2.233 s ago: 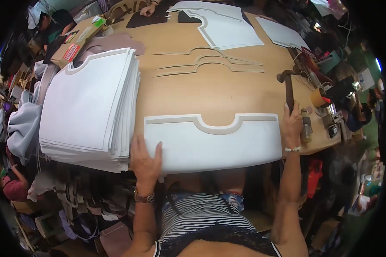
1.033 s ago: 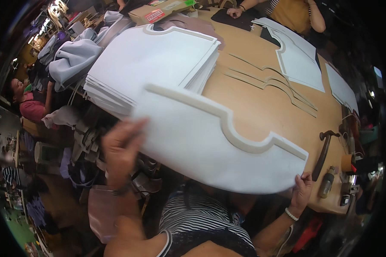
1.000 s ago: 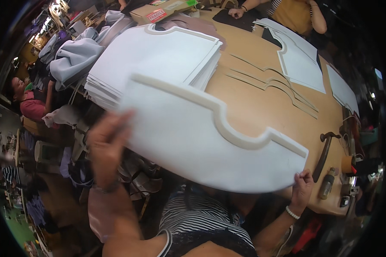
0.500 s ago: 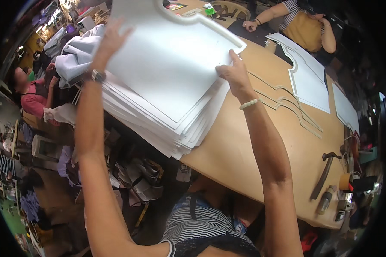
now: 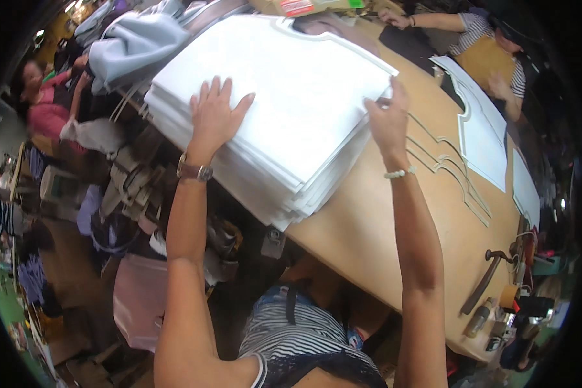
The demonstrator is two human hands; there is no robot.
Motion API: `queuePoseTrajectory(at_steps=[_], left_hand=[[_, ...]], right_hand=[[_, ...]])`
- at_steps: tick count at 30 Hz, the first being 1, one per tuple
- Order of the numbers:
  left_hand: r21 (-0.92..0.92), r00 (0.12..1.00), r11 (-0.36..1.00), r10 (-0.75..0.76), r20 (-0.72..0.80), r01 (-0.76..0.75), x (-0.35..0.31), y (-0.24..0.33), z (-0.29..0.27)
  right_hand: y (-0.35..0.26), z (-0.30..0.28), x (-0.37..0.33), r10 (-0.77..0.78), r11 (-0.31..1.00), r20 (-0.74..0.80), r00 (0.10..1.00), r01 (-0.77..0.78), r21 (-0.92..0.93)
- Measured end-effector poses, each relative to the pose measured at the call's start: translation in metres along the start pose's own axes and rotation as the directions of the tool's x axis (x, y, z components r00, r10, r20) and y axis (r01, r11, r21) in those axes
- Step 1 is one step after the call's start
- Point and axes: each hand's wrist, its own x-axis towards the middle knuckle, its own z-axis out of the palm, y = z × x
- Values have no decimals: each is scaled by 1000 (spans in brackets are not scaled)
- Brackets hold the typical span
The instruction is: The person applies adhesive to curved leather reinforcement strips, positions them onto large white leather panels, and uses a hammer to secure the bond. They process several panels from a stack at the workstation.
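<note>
Hands flat on white foam: the left hand (image 5: 215, 116) lies open, fingers spread, pressed on the top sheet (image 5: 284, 84) of a tall stack of white shaped panels (image 5: 265, 168), a watch on its wrist. The right hand (image 5: 388, 119) rests open against the stack's far right edge, fingers touching the top sheet's corner, a bead bracelet at the wrist. The stack sits at the left end of the wooden tabletop (image 5: 368, 226), overhanging its near edge. Thin curved strips (image 5: 446, 168) lie just beyond the right hand, and more white panels (image 5: 482, 136) farther along. A hammer (image 5: 485, 278) lies near the tabletop's right end. Another person's hands (image 5: 394, 16) work at the far edge.
</note>
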Motion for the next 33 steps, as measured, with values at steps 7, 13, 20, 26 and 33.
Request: queuePoseTrajectory(at_steps=[7,13,20,26,33], left_hand=[[-296,751,955,-211,-626,21,-60,-91,52],[-256,623,737,-670,-404,626,-250,-253,141],[227,-12,-8,-1000,18,974,-480,-371,174],[682,-23,103,-985,173,724,-556,-421,179],[513,-23,157,-945,326,844,-594,-455,182]], right_hand=[[27,-20,-105,207,977,205,957,-191,-93],[-3,0,-187,230,907,361,904,-65,-416],[15,3,-189,63,796,371,927,177,-578],[6,-3,-190,223,830,327,918,-3,-558],[0,-9,-198,153,775,257,954,45,-631]])
